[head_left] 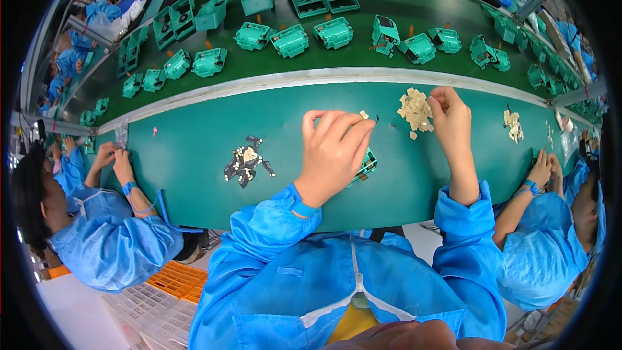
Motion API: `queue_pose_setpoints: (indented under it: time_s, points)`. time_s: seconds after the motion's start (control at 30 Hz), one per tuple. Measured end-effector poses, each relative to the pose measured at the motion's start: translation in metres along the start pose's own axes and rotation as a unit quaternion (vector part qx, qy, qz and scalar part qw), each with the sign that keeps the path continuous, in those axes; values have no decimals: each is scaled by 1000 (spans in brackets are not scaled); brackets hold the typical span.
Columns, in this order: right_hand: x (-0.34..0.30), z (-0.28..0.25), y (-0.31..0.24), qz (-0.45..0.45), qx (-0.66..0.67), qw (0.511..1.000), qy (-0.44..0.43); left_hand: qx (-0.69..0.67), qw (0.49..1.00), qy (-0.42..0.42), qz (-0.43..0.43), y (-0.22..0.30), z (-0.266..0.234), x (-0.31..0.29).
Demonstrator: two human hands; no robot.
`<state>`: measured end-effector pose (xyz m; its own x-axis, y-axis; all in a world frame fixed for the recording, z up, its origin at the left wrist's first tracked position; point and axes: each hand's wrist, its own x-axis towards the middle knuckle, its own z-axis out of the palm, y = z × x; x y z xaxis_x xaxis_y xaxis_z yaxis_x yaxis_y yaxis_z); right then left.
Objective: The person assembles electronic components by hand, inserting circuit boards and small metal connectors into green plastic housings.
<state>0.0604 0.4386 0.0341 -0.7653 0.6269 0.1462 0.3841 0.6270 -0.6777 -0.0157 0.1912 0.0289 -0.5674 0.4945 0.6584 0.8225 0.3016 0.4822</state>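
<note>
In the head view, the left hand's (332,146) fingers pinch a small black-and-cream part (364,115), beside a teal plastic housing (370,161). The right hand's (455,120) fingertips nearly meet right of the flat cream pieces' heap (413,111); any grip cannot be told.

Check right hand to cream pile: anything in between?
Nothing visible. The right hand is at the right edge of the cream pile, touching it or nearly so. The left hand and the teal part partly behind it lie left of that path.
</note>
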Motion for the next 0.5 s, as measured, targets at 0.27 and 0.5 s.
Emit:
queue_pose_setpoints:
  time_s: [0.27,0.5]
  points:
    - [-5,-5,-36,-19,135,978,-160,15,1000,0,7,-1,5,-7]
    - [0,4,-62,163,220,877,-395,61,997,2,48,5,8,-12]
